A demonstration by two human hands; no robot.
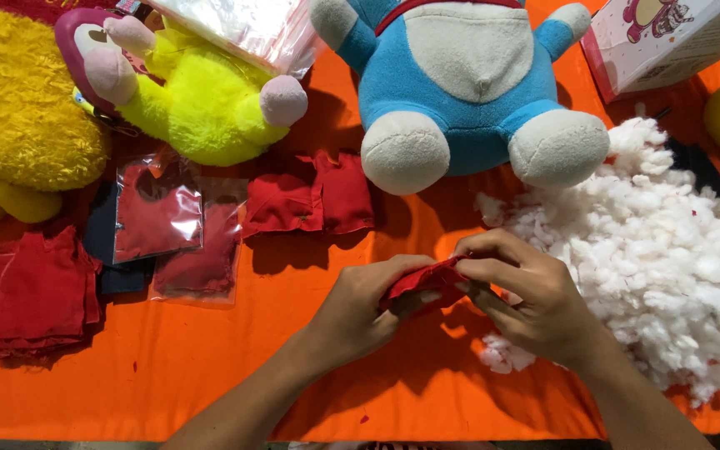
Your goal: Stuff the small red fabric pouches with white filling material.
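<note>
My left hand and my right hand both pinch a small red fabric piece above the orange table cover. The fabric is folded between my fingertips, and most of it is hidden by my fingers. A big heap of white stuffing lies just right of my right hand, with a small tuft under my right wrist.
A blue and white plush sits at the back centre, yellow plush toys at the back left. Red fabric pieces, clear bags holding red fabric and a stack of red cloth lie on the left. A pink and white box stands back right.
</note>
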